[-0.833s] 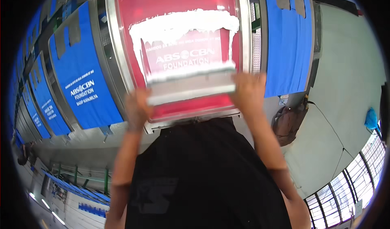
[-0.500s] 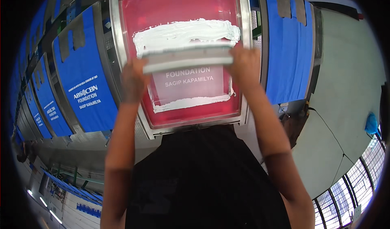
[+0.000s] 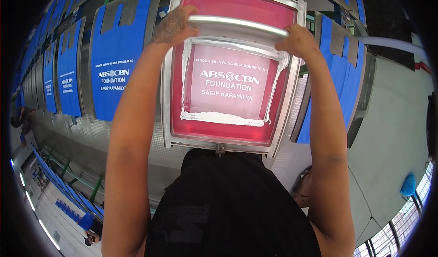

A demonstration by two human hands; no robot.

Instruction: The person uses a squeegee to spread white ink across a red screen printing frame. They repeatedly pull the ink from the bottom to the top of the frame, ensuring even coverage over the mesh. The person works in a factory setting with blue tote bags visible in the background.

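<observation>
A silk-screen frame [image 3: 167,106] with silvery metal sides lies before me, its mesh [image 3: 205,133] red around a paler rectangle bearing white lettering. Across its far part stretches a long squeegee [image 3: 237,26] with a pale, shiny handle. My left hand [image 3: 177,26] is closed around the squeegee's left end, and my right hand [image 3: 299,41] grips the right end. White ink [image 3: 219,118] forms a thick strip along the near edge of the pale rectangle. Thinner ink lines run up both its sides, and more ink shows just below the squeegee.
Blue fabric panels on grey boards stand in a row at left, the closest panel [image 3: 116,44] printed in white. Another blue panel [image 3: 335,70] lies right of the frame. A metal hinge or clamp [image 3: 221,149] sits at the frame's near edge. A blue bag [image 3: 408,184] hangs far right.
Both hands have pushed the squeegee away from me, from mid-screen to the far part. The thick white ink band there is gone from the mesh, uncovering more lettering. The view has shifted.
</observation>
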